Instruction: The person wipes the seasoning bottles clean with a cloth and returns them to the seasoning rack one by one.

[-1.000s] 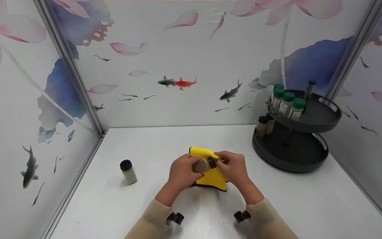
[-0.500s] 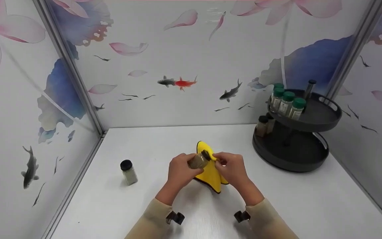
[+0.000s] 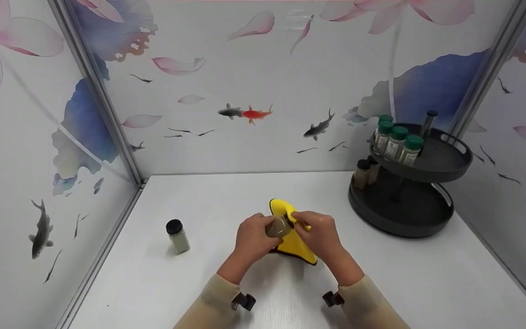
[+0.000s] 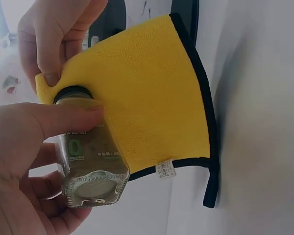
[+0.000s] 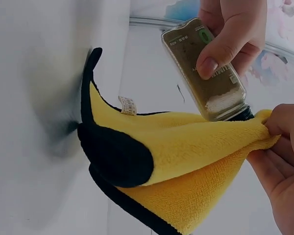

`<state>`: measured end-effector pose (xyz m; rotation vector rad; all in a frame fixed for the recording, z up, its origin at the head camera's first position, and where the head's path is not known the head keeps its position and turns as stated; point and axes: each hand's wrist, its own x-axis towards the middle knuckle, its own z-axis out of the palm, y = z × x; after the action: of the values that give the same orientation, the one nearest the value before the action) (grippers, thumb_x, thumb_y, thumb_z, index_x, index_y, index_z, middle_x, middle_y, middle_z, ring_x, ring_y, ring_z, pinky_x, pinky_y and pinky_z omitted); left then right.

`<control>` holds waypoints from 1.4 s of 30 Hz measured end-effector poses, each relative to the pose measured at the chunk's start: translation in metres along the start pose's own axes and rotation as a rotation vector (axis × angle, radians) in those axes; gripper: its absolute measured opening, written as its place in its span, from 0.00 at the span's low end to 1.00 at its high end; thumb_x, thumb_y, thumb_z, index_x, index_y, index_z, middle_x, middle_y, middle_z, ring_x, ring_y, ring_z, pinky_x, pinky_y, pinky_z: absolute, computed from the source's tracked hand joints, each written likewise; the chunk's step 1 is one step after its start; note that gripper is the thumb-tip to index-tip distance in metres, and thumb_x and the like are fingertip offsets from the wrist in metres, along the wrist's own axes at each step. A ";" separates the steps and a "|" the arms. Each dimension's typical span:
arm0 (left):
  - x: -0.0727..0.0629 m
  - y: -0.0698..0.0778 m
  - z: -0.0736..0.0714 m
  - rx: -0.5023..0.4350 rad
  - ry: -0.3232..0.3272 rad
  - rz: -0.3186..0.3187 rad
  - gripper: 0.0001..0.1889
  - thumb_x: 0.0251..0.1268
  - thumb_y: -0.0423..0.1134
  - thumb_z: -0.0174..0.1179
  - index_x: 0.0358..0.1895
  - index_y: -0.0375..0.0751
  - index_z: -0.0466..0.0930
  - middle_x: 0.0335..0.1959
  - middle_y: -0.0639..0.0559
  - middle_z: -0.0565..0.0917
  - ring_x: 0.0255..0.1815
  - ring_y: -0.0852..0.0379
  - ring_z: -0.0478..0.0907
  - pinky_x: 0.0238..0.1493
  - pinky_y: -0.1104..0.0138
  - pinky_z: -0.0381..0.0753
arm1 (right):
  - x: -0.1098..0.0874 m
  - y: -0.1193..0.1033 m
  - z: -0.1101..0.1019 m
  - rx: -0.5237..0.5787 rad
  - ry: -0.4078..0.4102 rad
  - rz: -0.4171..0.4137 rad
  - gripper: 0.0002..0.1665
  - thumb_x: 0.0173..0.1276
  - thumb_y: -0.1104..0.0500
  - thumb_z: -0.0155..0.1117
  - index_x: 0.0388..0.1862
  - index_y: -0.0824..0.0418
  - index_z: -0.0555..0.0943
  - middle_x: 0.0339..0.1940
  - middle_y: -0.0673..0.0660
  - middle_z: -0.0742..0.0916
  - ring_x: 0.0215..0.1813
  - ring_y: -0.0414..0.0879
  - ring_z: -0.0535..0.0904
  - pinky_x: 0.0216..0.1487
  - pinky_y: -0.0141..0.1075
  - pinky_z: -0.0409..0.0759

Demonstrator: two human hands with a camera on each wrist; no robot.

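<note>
My left hand (image 3: pixel 254 236) grips a square glass spice jar (image 4: pixel 90 152) by its body, thumb along one side. The jar holds brown powder and is tilted, its base turned toward me in the head view. My right hand (image 3: pixel 321 232) pinches a yellow cloth (image 4: pixel 142 88) with black edging right at the jar's black cap (image 5: pixel 242 115). Part of the cap is hidden behind the cloth. Below the fingers the rest of the cloth hangs down toward the white table, a small white tag (image 4: pixel 165 169) on its edge.
Left on the table (image 3: pixel 130 283) stands another black-capped jar (image 3: pixel 178 237) with pale contents. At the back right is a black two-tier rack (image 3: pixel 420 224), with several green-capped jars (image 3: pixel 399 142) above and black-capped jars (image 3: pixel 361 173) below. Printed wall panels (image 3: pixel 244 151) enclose the table.
The jar has turned in the left hand so that its base faces more toward me. The cloth has shifted and swung, its lower corner now further right. Both hands stay close together.
</note>
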<state>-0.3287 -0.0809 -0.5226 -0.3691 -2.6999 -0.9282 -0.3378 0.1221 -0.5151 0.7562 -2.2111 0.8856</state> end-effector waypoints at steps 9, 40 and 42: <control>-0.004 0.009 -0.002 -0.003 -0.022 0.069 0.22 0.57 0.46 0.80 0.56 0.49 0.90 0.46 0.53 0.87 0.45 0.56 0.83 0.48 0.61 0.87 | 0.001 0.013 -0.004 0.050 0.017 0.119 0.15 0.62 0.74 0.74 0.45 0.61 0.93 0.40 0.54 0.95 0.38 0.44 0.90 0.41 0.38 0.92; -0.001 0.003 -0.001 -0.120 0.003 -0.125 0.25 0.57 0.50 0.79 0.58 0.47 0.90 0.43 0.54 0.87 0.43 0.56 0.80 0.48 0.59 0.86 | 0.003 0.004 -0.007 0.114 -0.063 0.205 0.12 0.64 0.71 0.72 0.43 0.59 0.94 0.37 0.53 0.94 0.33 0.41 0.86 0.40 0.34 0.90; -0.001 0.002 -0.001 -0.094 -0.014 -0.124 0.25 0.57 0.49 0.80 0.57 0.47 0.90 0.43 0.53 0.87 0.43 0.55 0.80 0.49 0.58 0.85 | 0.003 0.002 -0.006 0.115 -0.077 0.201 0.12 0.63 0.71 0.72 0.42 0.59 0.94 0.37 0.53 0.94 0.34 0.42 0.87 0.41 0.34 0.90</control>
<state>-0.3264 -0.0801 -0.5209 -0.2301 -2.7240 -1.0937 -0.3389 0.1273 -0.5107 0.6382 -2.3508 1.1069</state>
